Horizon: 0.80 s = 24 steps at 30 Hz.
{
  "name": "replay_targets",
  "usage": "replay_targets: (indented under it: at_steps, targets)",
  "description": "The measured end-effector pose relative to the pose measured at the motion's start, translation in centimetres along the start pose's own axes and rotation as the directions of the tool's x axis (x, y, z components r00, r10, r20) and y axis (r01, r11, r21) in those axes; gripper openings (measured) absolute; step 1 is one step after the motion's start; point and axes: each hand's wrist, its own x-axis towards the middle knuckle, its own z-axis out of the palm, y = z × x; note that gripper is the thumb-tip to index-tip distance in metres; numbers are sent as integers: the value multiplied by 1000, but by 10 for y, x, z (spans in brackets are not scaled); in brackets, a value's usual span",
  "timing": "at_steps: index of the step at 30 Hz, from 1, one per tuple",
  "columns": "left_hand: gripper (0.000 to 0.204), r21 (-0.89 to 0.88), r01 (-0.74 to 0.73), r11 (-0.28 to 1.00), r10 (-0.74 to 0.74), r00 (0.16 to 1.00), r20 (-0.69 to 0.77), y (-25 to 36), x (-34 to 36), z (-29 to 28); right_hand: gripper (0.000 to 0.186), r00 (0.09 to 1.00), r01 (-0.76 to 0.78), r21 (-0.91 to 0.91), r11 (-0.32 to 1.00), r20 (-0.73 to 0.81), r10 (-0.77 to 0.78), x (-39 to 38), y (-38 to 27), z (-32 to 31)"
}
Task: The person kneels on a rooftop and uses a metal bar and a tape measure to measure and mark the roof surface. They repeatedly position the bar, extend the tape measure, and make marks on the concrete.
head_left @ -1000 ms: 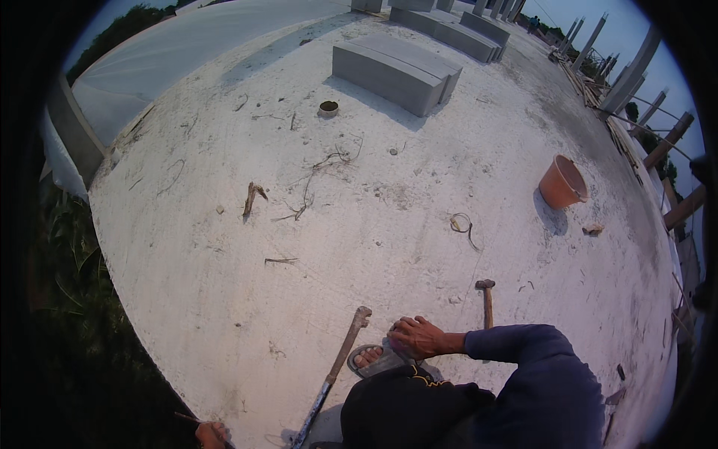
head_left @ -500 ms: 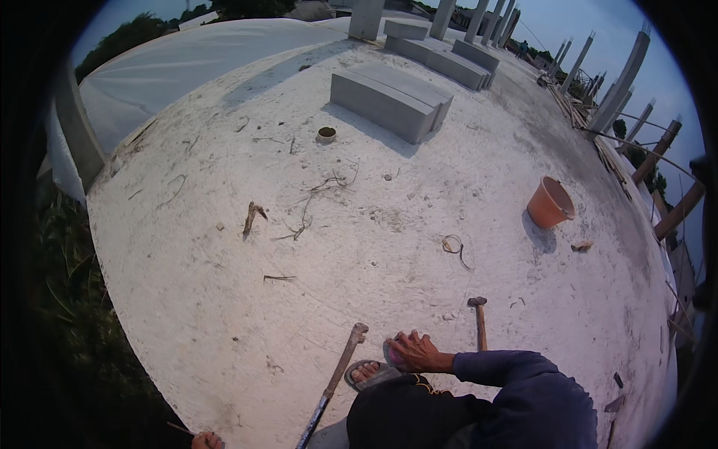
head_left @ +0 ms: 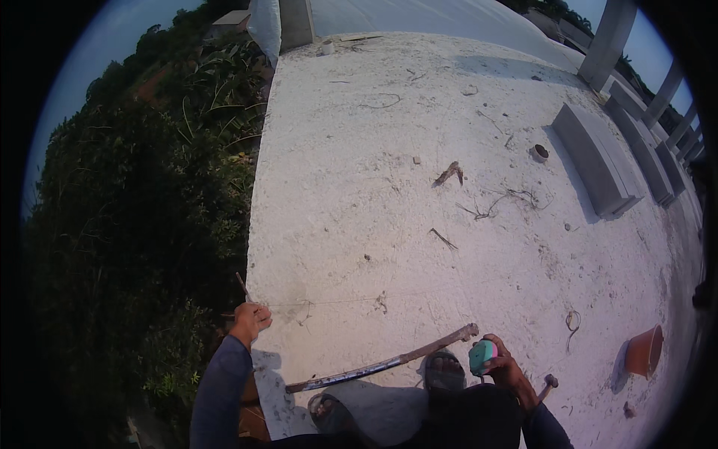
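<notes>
My left hand (head_left: pixel 250 322) is at the slab's left edge, fingers closed round a thin brown rod (head_left: pixel 242 284) that sticks up past the rim. A faint thin line (head_left: pixel 336 301) runs over the concrete from near this hand toward the right. In my right hand (head_left: pixel 505 368), held above the slab by my right foot, is a rounded turquoise and pink case (head_left: pixel 482 357); its exact kind I cannot make out. Between the hands, a long bar (head_left: pixel 389 363) with a worn, blue-and-white lower part lies by my sandalled feet. A hammer (head_left: pixel 550 385) lies right of my right hand.
The pale slab (head_left: pixel 336 187) ends at the left in a drop to dense greenery (head_left: pixel 142 247). Grey blocks (head_left: pixel 598 165) lie at the far right, near concrete columns (head_left: pixel 608 45). An orange bucket (head_left: pixel 645 352) stands at the right. Wire and wood scraps (head_left: pixel 449 174) are scattered about.
The view has swung left toward the slab's edge. My right hand has come up from beside my foot and now shows the turquoise and pink case. My left hand is fully in view.
</notes>
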Motion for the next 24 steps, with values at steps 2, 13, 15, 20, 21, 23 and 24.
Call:
replay_targets:
  at_steps: [2,13,15,20,21,23,24]
  targets:
    - [15,-45,25,999,-26,999,-26,-2,3,5,48,966,-59,457,887,249,-64,28,-34,37]
    - [12,-161,53,985,-48,998,35,2,-20,15,71,589,19,-554,832,679,438,227,-20,344]
    - [10,-161,17,987,-9,999,49,-1,-18,13,66,629,134,-693,709,612,479,237,-3,386]
    - [9,-60,-123,991,133,972,197,-17,12,-8,75,578,645,-632,429,771,267,243,14,434]
    - [9,-59,-148,987,158,966,206,-23,18,-14,79,594,695,-638,331,770,235,243,16,438]
    - [8,266,-640,721,538,759,368,-32,27,-24,89,596,698,-645,310,764,248,245,17,444]
    - [8,251,-607,754,528,787,319,-36,30,-27,90,603,694,-656,297,755,258,246,18,446]
